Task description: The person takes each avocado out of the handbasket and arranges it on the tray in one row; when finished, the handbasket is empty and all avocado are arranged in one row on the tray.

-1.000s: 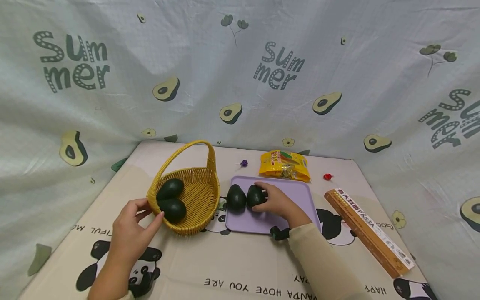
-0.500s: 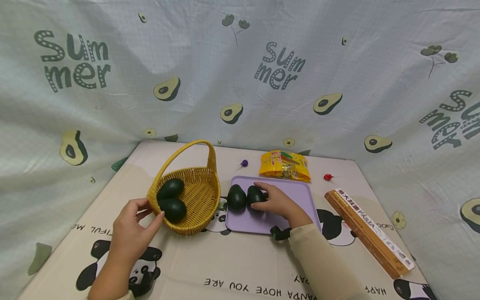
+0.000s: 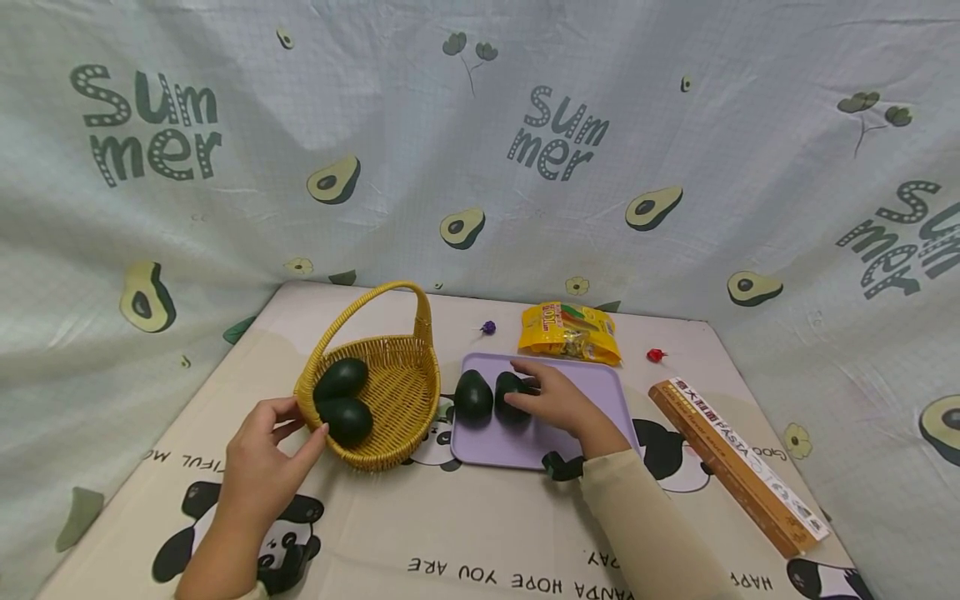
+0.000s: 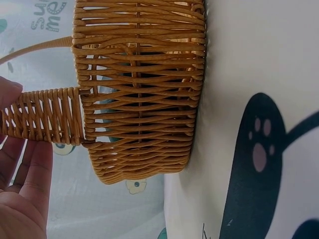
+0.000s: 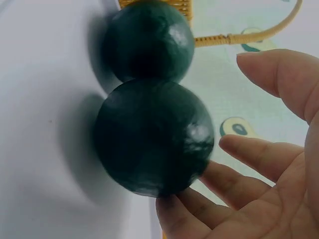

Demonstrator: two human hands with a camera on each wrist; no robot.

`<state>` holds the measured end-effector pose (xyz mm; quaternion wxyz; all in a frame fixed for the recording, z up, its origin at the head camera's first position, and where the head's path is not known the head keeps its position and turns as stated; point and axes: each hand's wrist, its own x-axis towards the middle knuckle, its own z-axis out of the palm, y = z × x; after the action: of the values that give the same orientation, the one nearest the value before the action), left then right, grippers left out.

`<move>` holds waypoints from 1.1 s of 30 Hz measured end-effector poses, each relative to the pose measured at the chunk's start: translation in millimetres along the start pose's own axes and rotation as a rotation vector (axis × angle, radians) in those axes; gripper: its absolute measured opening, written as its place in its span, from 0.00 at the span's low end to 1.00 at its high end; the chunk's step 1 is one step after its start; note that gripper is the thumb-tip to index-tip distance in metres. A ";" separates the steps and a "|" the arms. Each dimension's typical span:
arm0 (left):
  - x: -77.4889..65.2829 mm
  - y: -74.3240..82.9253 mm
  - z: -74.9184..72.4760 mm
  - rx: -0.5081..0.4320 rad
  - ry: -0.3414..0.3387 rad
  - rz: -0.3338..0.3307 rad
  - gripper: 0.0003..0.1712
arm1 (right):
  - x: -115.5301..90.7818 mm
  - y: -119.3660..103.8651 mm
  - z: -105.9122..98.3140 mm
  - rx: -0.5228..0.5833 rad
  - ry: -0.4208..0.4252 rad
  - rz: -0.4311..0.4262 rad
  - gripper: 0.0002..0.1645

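My left hand pinches the base of the handle of a yellow wicker basket, thumb on one side and fingers on the other, as the left wrist view shows. Inside the basket, at its left, lie two dark green avocados. Two more avocados sit side by side on a lilac tray. At the right one is my right hand. Seen from the right wrist, its fingers are spread around that avocado, the thumb stands apart from it, and some fingertips are beside or behind it.
Behind the tray lies a yellow snack bag. A small purple item and a small red item are on the tabletop. A long pasta box lies at the right. Patterned cloth hangs behind the table.
My right hand's thumb has lifted a little off the avocado, and the hand has shifted slightly right. The left hand, basket and avocados look unmoved.
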<state>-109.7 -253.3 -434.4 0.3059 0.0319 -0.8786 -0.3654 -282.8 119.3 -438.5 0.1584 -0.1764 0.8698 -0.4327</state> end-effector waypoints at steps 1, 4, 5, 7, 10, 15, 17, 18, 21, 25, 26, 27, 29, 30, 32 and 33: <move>0.1 -0.3 0.0 0.000 0.001 0.002 0.29 | -0.6 -0.8 -0.4 -0.003 0.005 0.000 0.45; 0.3 -0.8 -0.1 0.000 0.003 0.006 0.29 | -2.7 -4.1 -2.5 -0.016 0.019 0.003 0.44; 0.4 -0.6 -0.4 0.000 0.002 0.008 0.29 | -3.3 -5.1 -3.3 -0.014 0.021 0.003 0.44; 0.5 -0.4 -0.6 0.004 -0.002 0.006 0.29 | -5.0 -8.1 -5.3 -0.004 0.024 -0.002 0.44; 0.8 0.2 -1.0 0.008 -0.007 0.004 0.29 | -7.0 -12.2 -8.1 0.009 0.017 -0.040 0.44; 1.0 0.3 -1.0 0.005 -0.009 -0.001 0.29 | -8.7 -18.3 -11.8 0.021 0.010 -0.101 0.44; 0.7 0.0 -0.8 0.004 -0.009 -0.002 0.29 | -8.9 -20.8 -12.7 0.030 0.013 -0.110 0.43; 0.5 -0.1 -0.6 0.005 -0.009 -0.002 0.29 | -8.9 -22.3 -12.9 0.037 0.014 -0.112 0.43; 0.1 -0.5 -0.3 0.008 -0.008 -0.002 0.29 | -9.2 -28.0 -12.5 0.053 0.023 -0.134 0.41; -0.2 -0.1 -0.4 0.009 -0.007 -0.002 0.28 | -9.7 -39.3 -10.7 0.086 0.049 -0.183 0.36; -0.3 0.0 -0.4 0.010 -0.006 -0.003 0.28 | -9.7 -42.6 -10.1 0.097 0.053 -0.205 0.35; -0.2 0.2 -0.4 0.010 -0.006 -0.003 0.29 | -9.6 -46.0 -9.4 0.107 0.058 -0.224 0.34; 0.0 0.3 -0.3 0.011 -0.004 -0.004 0.29 | -9.6 -52.7 -7.6 0.125 0.063 -0.258 0.33; 0.1 0.3 -0.3 0.010 -0.004 -0.004 0.29 | -9.5 -55.8 -6.5 0.133 0.062 -0.275 0.32; 0.2 0.3 -0.2 0.010 -0.004 -0.005 0.29 | -9.4 -61.8 -4.3 0.148 0.059 -0.295 0.31; 0.3 0.3 -0.1 0.010 -0.003 -0.004 0.29 | -9.1 -64.4 -3.0 0.155 0.057 -0.299 0.31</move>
<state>-109.9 -253.2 -434.0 0.3037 0.0348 -0.8807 -0.3618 -265.1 89.2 -383.6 0.0804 -0.2787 0.8021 -0.5220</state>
